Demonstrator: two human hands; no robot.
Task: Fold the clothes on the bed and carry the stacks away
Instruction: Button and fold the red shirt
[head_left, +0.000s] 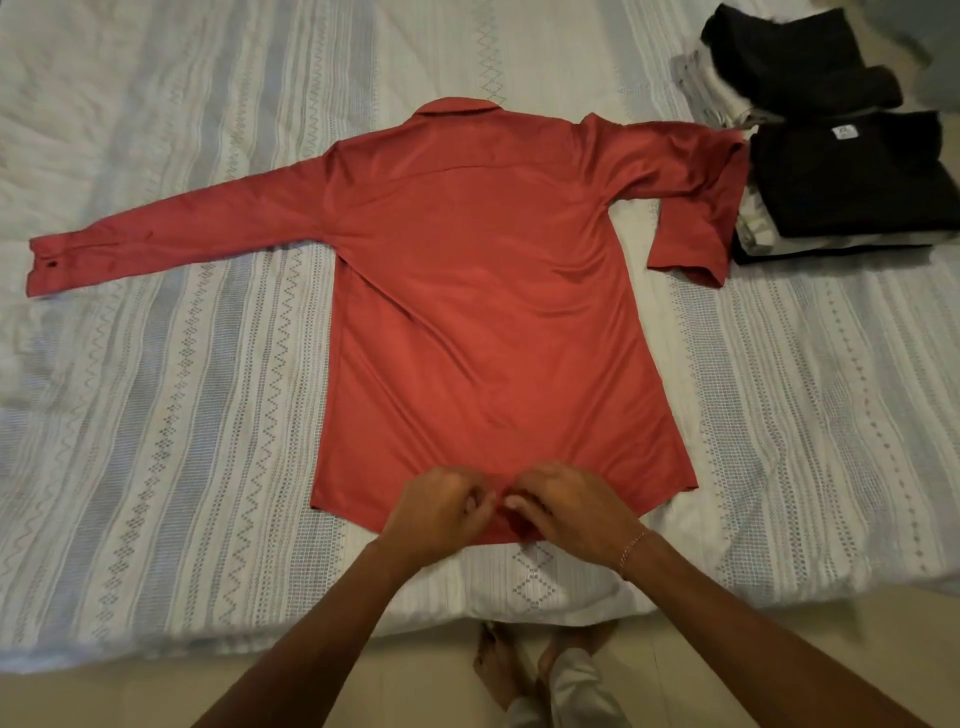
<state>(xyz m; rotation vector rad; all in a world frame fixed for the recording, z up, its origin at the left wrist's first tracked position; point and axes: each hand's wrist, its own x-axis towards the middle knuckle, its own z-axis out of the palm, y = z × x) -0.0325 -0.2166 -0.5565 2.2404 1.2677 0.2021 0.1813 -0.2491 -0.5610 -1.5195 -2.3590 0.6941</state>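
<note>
No legible text anywhere.

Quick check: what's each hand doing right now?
Left hand: fingers pinch the red shirt at its bottom hem.
Right hand: fingers pinch the same hem beside it.

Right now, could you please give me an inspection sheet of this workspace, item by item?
Surface: bed under a white-and-blue patterned cover, lightly wrinkled.
Job's things: red shirt spread flat, collar at the far end; one sleeve stretched out to the person's left, the other bent back against the near stack of folded clothes, dark garment on top; far stack behind it.
Clutter: nothing seen.
Hands: left hand and right hand side by side at the near hem, fingers curled, pinching the cloth; bracelet on the right wrist.
Cables: nothing seen.
Surroundings: pale floor at the bed's edge; person's feet below.
</note>
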